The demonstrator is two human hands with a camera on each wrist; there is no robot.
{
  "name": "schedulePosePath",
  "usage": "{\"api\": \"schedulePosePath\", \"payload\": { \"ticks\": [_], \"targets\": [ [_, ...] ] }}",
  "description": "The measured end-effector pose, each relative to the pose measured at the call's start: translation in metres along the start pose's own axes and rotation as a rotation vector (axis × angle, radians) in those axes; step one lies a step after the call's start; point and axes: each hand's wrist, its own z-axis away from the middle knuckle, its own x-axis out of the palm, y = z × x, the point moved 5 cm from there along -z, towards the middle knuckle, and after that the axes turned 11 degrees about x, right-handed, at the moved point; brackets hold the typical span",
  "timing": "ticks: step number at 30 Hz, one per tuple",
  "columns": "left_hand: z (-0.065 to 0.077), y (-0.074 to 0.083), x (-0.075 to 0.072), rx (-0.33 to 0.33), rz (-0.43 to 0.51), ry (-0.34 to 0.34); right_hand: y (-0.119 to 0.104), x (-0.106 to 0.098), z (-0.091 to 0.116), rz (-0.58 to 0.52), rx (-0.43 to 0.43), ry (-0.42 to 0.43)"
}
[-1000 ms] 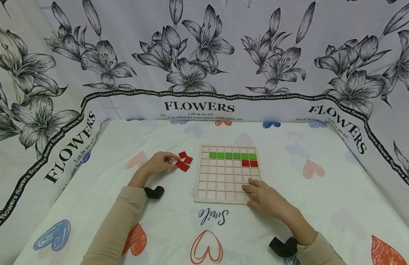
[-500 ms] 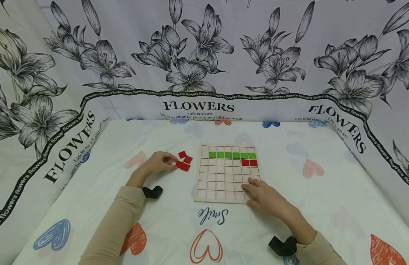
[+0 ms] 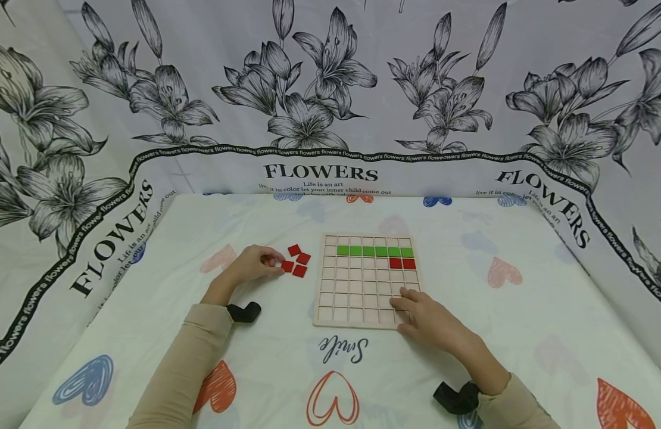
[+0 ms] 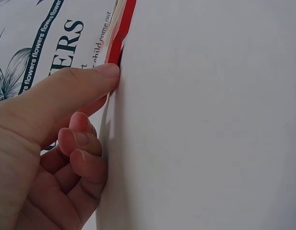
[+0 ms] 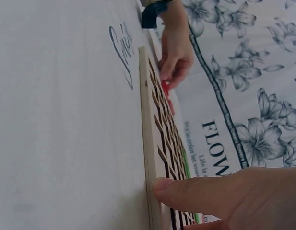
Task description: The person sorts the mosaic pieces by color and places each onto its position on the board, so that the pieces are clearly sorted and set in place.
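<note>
At the left of the board, my left hand [image 3: 252,263] has its thumb and forefinger at the near edge of a red square tile [image 3: 287,266], pinching it close to the cloth. In the left wrist view the thumb lies on a red edge [image 4: 120,40], the forefinger is mostly hidden behind it and the other fingers curl. Several more loose red tiles [image 3: 299,271] lie around that one. My right hand [image 3: 429,319] rests on the near right corner of the wooden grid board [image 3: 341,298], thumb against its rim [image 5: 150,143], fingers over the squares.
A row of green tiles [image 3: 368,251] fills most of the board's second row from the back. Two red tiles [image 3: 402,263] sit below its right end. A heart-printed cloth [image 3: 287,363] covers the table, and a flower-printed curtain [image 3: 330,119] rises behind.
My left hand has drawn back slightly to the left. The red tile at its fingertips has slid away from the neighbouring red tile, opening a gap. The right hand stays put.
</note>
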Motion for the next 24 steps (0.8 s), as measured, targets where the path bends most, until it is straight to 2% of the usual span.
{"api": "schedulePosePath", "payload": {
  "ticks": [13,24],
  "targets": [
    [0.001,0.002,-0.001,0.004,0.006,0.018,0.001,0.001,0.0,-0.006,0.004,0.001],
    [-0.003,0.019,-0.004,0.019,0.003,0.053,0.001,0.001,0.0,-0.011,-0.006,0.003]
  ]
}}
